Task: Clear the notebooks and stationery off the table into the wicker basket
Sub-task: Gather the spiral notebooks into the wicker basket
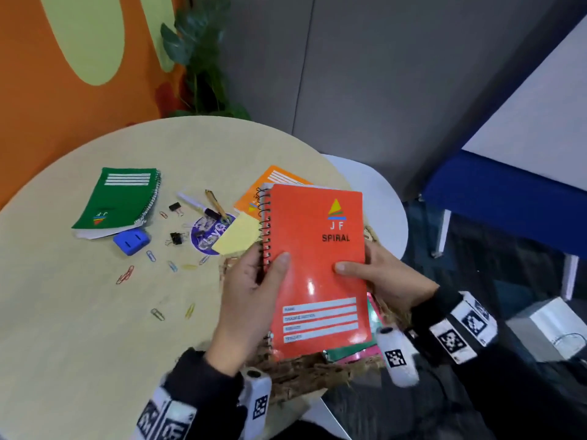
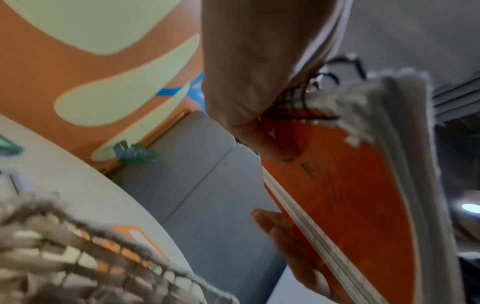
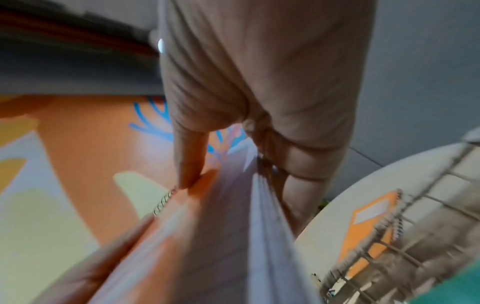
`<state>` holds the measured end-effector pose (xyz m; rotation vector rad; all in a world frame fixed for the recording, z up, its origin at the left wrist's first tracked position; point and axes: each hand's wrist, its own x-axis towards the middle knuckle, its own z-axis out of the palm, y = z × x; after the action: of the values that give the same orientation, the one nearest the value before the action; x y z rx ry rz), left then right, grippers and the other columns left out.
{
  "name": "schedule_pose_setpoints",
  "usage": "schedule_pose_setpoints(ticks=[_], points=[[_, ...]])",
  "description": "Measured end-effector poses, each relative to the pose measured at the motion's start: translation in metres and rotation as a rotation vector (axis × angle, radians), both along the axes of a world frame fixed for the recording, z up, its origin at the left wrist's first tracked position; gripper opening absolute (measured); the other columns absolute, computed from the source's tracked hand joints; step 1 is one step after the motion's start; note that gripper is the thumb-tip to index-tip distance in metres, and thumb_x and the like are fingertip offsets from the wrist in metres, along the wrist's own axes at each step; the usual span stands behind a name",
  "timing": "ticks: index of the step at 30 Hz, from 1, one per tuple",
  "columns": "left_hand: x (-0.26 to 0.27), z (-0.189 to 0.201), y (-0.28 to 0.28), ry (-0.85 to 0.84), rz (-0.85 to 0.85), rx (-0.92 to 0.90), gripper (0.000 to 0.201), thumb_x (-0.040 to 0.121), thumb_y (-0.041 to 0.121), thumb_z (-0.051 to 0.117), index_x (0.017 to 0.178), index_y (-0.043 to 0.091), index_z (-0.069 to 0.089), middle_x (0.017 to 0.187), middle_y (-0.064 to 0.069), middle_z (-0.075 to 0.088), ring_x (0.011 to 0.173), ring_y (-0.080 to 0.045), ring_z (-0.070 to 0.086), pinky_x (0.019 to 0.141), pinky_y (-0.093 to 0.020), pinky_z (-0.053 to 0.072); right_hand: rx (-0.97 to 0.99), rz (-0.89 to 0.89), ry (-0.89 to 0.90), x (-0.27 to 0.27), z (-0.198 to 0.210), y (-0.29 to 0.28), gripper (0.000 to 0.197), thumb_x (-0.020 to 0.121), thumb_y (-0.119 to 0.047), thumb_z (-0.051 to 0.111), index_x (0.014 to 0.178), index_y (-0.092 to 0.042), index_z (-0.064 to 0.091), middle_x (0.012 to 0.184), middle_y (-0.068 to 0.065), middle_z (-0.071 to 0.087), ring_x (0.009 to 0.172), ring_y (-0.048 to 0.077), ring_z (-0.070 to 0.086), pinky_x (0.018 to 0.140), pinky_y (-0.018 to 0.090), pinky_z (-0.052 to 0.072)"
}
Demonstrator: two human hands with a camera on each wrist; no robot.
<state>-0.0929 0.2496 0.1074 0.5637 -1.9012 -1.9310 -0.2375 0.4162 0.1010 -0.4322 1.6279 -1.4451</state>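
Both hands are gripping the red JF spiral notebook [image 1: 316, 265] at centre frame: left hand [image 1: 251, 300] on the coil edge, right hand [image 1: 384, 277] opposite. It's hovering over the wicker basket [image 1: 305, 369] (lower centre, already holding books). Risk: the coil is likely snagging the weave, or a tilted drop is sliding off the rim.

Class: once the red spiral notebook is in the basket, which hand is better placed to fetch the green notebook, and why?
Probably the left hand: it grips the red spiral notebook on the side nearer the green notebook; the right hand is over the wicker basket.
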Motion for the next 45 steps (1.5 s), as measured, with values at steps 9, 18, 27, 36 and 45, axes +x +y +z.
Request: schedule_pose_setpoints(ticks=[9, 18, 27, 36, 45], points=[[-0.009, -0.027, -0.041, -0.371, -0.214, -0.283, 0.047, 0.092, 0.034, 0.057, 0.137, 0.026, 0.046, 0.130, 0.012, 0.057, 0.117, -0.003, 0.056, 0.100, -0.027, 0.048, 0.125, -0.166, -0.249, -0.035, -0.072, 0.062, 0.093, 0.046, -0.020, 0.093, 0.128, -0.009, 0.051, 0.116, 0.022, 0.068, 0.098, 0.038, 0.069, 0.078, 0.048, 0.058], [-0.001, -0.068, -0.213, -0.665, 0.045, -0.662, 0.038, 0.093, 0.018, 0.056, 0.129, 0.008, 0.054, 0.130, -0.008, 0.061, 0.118, -0.024, 0.057, 0.096, -0.027, 0.041, 0.895, 0.094, 0.395, -0.051, -0.118, 0.066, 0.050, 0.060, -0.038, 0.074, 0.101, -0.013, 0.062, 0.102, 0.008, 0.073, 0.090, 0.023, 0.069, 0.087, 0.042, 0.054], [-0.062, -0.131, -0.319, -1.116, -0.020, -0.884, 0.079, 0.091, 0.043, 0.052, 0.151, 0.007, 0.015, 0.159, -0.015, 0.013, 0.145, -0.038, 0.015, 0.115, -0.053, 0.027, 0.512, -0.340, 0.366, -0.081, -0.036, -0.095, 0.050, 0.086, -0.015, 0.065, 0.131, -0.009, 0.044, 0.117, 0.010, 0.055, 0.093, 0.023, 0.056, 0.083, 0.039, 0.049], [-0.088, -0.165, -0.327, -1.227, -0.093, -0.864, 0.059, 0.094, 0.025, 0.045, 0.146, 0.006, 0.023, 0.151, -0.020, 0.026, 0.137, -0.042, 0.029, 0.110, -0.053, 0.034, 0.848, -0.284, 0.171, -0.133, -0.062, -0.230, 0.053, 0.094, -0.027, 0.048, 0.144, -0.021, 0.034, 0.154, 0.008, 0.033, 0.135, 0.026, 0.042, 0.110, 0.035, 0.037], [-0.084, -0.155, -0.351, -1.099, -0.078, -0.909, 0.024, 0.092, 0.009, 0.040, 0.113, 0.005, 0.052, 0.113, -0.022, 0.063, 0.102, -0.038, 0.062, 0.081, -0.039, 0.049, 0.981, 0.157, 0.395, -0.126, -0.068, -0.267, 0.030, 0.097, -0.019, 0.047, 0.067, -0.020, 0.043, 0.069, -0.001, 0.037, 0.060, 0.008, 0.034, 0.047, 0.010, 0.040]])
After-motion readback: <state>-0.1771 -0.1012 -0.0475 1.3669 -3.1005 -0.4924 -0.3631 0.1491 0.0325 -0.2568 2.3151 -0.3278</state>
